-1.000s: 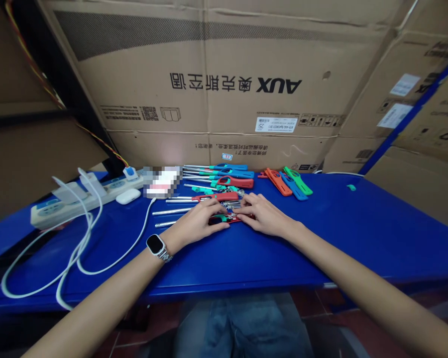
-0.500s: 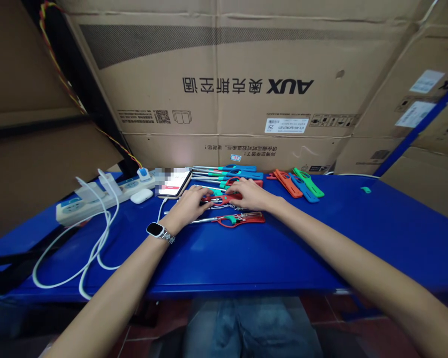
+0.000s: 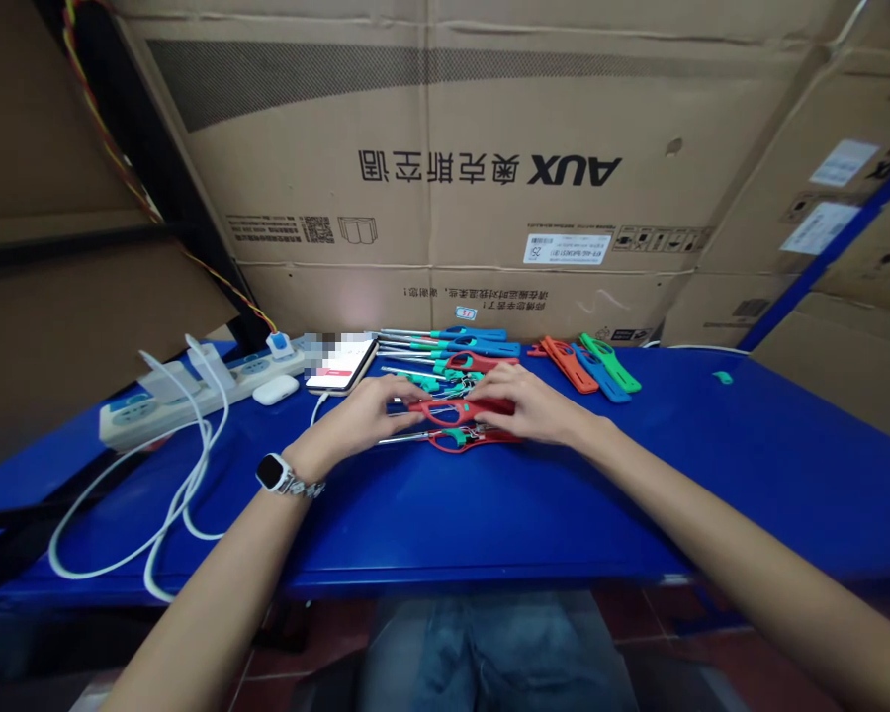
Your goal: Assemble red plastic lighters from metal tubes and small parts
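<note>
A red long-neck lighter (image 3: 443, 411) lies between my two hands, low over the blue table. My left hand (image 3: 357, 410) is closed on its front end, by the metal tube. With bent fingers, my right hand (image 3: 530, 403) grips the back of its handle. Just nearer to me lies another red lighter (image 3: 456, 442), its casing open and a green trigger showing; my right hand partly hides it. Behind my hands are green lighter parts (image 3: 424, 381), another red lighter (image 3: 482, 362) and blue lighters (image 3: 482, 346), side by side with tubes pointing left.
Orange (image 3: 571, 364), blue (image 3: 602, 371) and green casing pieces (image 3: 612, 363) lie at the right. A phone (image 3: 342, 364), a white case (image 3: 275, 390), a power strip (image 3: 193, 386) and white cables (image 3: 193, 485) occupy the left. A cardboard wall (image 3: 430, 218) stands behind.
My right hand has moved right and slightly nearer, from the middle of the lighter to its handle end. My left hand has shifted left and nearer. The red casing between them shows more fully.
</note>
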Demonstrator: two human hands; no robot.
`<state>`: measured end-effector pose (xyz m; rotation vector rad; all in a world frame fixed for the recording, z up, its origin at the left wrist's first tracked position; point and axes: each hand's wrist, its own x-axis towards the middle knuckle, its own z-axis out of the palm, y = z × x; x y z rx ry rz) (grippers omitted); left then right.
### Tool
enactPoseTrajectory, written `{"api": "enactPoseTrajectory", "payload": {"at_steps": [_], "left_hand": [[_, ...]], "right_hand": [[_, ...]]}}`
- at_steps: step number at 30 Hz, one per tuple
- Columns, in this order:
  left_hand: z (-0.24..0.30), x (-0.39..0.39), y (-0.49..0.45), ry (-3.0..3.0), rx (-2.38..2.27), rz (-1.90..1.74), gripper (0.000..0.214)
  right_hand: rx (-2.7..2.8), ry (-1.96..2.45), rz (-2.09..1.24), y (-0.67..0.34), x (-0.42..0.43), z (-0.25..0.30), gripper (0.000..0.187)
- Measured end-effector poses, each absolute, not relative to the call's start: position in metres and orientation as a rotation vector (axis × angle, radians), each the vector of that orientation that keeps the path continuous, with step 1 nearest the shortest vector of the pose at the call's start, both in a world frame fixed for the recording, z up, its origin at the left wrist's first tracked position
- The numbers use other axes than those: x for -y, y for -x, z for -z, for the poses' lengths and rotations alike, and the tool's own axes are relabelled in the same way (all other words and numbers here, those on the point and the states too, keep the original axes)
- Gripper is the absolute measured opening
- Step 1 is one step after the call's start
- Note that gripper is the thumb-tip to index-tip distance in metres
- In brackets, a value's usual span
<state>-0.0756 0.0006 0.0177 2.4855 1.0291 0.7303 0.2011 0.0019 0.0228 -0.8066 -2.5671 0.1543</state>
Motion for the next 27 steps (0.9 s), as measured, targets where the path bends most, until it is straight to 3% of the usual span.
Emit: {"api": "enactPoseTrajectory", "payload": {"at_steps": [9,27], "left_hand": [[-0.018,0.01,0.07,-2.452,-1.035,-0.427,0.025],[-0.011,0.007,0.064,-2.471,-1.081,-0.453,0.021]], "right_hand": [[2.64,0.903,-0.239,-0.208,0.017,-0.008,0.027],[2.522,0.952,-0.566,-0.207,0.009,-0.011,0.021]]}}
